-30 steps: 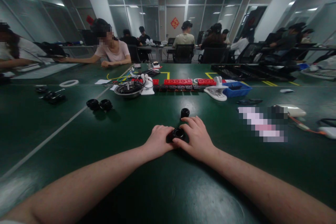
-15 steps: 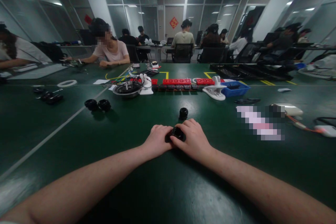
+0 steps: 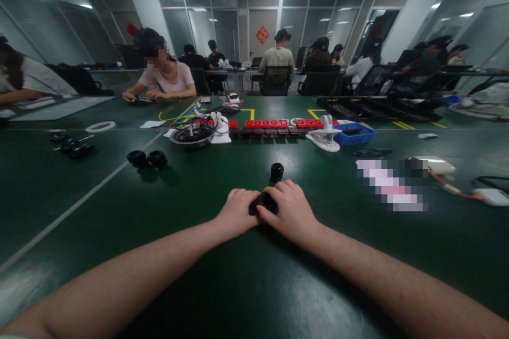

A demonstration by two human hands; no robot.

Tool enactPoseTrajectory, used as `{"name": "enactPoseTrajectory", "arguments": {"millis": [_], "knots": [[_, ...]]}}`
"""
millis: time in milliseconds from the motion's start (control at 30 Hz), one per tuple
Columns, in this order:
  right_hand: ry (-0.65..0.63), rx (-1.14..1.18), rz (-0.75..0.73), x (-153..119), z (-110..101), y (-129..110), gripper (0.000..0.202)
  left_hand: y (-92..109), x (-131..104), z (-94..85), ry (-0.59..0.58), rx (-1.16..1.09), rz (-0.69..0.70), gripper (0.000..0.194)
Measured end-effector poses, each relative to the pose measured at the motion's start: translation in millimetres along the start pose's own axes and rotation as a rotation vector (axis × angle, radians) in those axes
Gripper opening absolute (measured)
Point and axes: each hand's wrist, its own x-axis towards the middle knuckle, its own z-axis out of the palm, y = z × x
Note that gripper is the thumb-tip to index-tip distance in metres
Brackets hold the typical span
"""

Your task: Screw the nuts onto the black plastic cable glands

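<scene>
Both our hands are together mid-table, clamped on one black part [image 3: 267, 201] with a round opening facing up toward us. Left hand [image 3: 237, 213] grips its left side, thumb near us, fingers over the far side; right hand [image 3: 293, 206] wraps the right side, thumb at the near edge, fingers curled behind. Can't tell if it's one piece or two butted together; our fingers hide the join area. Part sits low over the green table [image 3: 222, 286]; we can't tell if it touches. Just beyond our right fingers, a black cap [image 3: 277, 171] stands alone on the surface. Off to our left, two black fittings [image 3: 147, 160] sit side by side by the pale line [image 3: 79, 198], and farther left there's a small dark cluster [image 3: 75, 147], too blurred to identify. Behind that, a white ring [image 3: 101, 126] lies flat. Across the middle we have a metal bowl [image 3: 183, 143] with dark stuff in it, a row of red blocks [image 3: 266, 124] behind a black strip [image 3: 270, 133], a white clip [image 3: 325, 137] and, just beside it, a blue tray [image 3: 363, 138]. Right side: pixelated pinkish patch [image 3: 392, 185], white device [image 3: 442, 165] on an orange cable. Far left, a co-worker in pink [image 3: 175, 79] has both hands at a small dark item [image 3: 143, 99].
</scene>
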Motion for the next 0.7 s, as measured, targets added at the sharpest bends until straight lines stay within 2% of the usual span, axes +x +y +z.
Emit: {"name": "enactPoseTrajectory", "arguments": {"millis": [267,500,700], "knots": [[-0.014,0.032,-0.008,-0.3,3.8,0.1,0.025,-0.7,-0.2,1.5,-0.002,0.03,-0.005,0.015],[0.014,0.081,-0.036,-0.5,5.5,1.8,0.026,-1.3,0.1,2.3,0.006,0.045,-0.016,0.018],[0.03,0.066,-0.122,-1.6,4.2,-0.7,0.02,-1.9,0.4,3.2,0.02,0.027,0.003,0.012]]}}
